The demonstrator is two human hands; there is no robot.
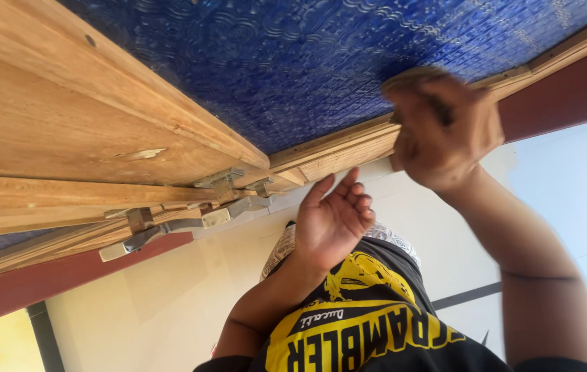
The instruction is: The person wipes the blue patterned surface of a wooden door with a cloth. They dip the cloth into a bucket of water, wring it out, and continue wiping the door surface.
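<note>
Nearest you is your black shirt with the yellow print (369, 324), and over it both forearms reach towards the work.

Your left hand (333, 219) is open, palm showing and fingers loosely curled. It holds nothing and hovers just beside the near edge of the pale wooden window frame (66, 131), perhaps brushing it with the fingertips; I cannot tell whether they touch.

Your right hand (445, 131) is higher and further along, clenched into a fist against the frame's near rail (348, 153). It grips a small brownish object (410, 74) that peeks out above the knuckles. The hand is blurred, so I cannot tell what the object is.

Judging from the fist and the blur, the step in hand is work on that rail, where the wood meets the pane. The left hand is ready to steady the frame.

Off to your left, grey metal hinges (221, 182) and flat metal stays (169, 231) sit where the frame's corner meets a second wooden piece. Beyond the rail lies the blue patterned glass pane (321, 62), set into the frame.

The next move calls for a flat left palm on the rail to brace it. It also calls for a right-hand stroke held to the wood and off the glass edge.
</note>
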